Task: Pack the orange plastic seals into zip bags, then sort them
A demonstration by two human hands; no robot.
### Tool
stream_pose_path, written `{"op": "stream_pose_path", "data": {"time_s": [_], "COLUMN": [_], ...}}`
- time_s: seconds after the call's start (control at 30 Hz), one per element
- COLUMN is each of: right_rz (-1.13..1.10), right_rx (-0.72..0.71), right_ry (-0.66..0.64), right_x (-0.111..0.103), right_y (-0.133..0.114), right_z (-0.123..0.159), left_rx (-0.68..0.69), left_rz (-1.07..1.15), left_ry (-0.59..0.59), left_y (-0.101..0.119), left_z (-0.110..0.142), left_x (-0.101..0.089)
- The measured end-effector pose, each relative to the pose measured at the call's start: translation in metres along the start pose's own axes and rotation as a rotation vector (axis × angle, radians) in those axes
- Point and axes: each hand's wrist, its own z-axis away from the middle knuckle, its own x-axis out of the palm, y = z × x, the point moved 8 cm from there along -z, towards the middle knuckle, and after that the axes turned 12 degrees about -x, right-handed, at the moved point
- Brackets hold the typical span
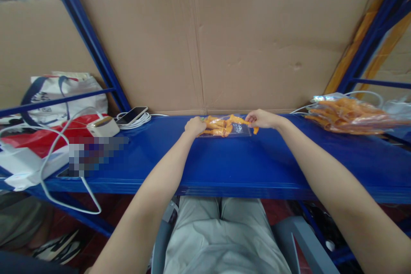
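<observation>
One clear bag (240, 130) lies on the blue table (237, 160); the left hand (194, 127) grips its left end, the right hand (259, 118) pinches one orange piece (237, 119) (those inside overlap too much to count). One bigger bag (349, 115) sits rightward.

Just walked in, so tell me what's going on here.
Someone at a blue table is handling a clear bag with orange pieces. The left hand holds the bag's left end; the right hand grips an orange piece whose tip sticks out past the right end. Whether it's going in or coming out, I can't tell. More bagged orange things lie to the right.
</observation>
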Motion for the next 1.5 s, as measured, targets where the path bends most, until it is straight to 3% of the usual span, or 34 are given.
{"op": "stream_pose_path", "data": {"time_s": [0.17, 0.5, 0.83, 1.03, 1.3, 1.5], "right_rz": [-0.079, -0.329, -0.287, -0.272, -0.529, -0.292], "right_rx": [-0.068, -0.066, -0.112, -0.146, -0.104, 0.093], "right_ry": [0.002, -0.007, 0.001, 0.026, 0.084, 0.232], "right_x": [0.018, 0.018, 0.03, 0.034, 0.034, 0.011], "right_y": [-0.001, 0.001, -0.012, -0.021, -0.035, -0.015], "right_z": [-0.009, -0.003, -0.008, -0.01, -0.007, -0.001], "left_rx": [0.068, 0.153, 0.133, 0.189, 0.179, 0.174], "left_rz": [0.041, 0.347, 0.544, 0.505, 0.32, 0.273], "left_ry": [-0.027, -0.134, -0.222, -0.199, -0.105, -0.103], "left_y": [0.007, 0.01, 0.012, 0.021, 0.021, 0.024], "left_z": [-0.003, -0.023, -0.025, -0.014, -0.003, 0.001], "left_x": [0.007, 0.028, 0.035, 0.028, 0.022, 0.022]}}
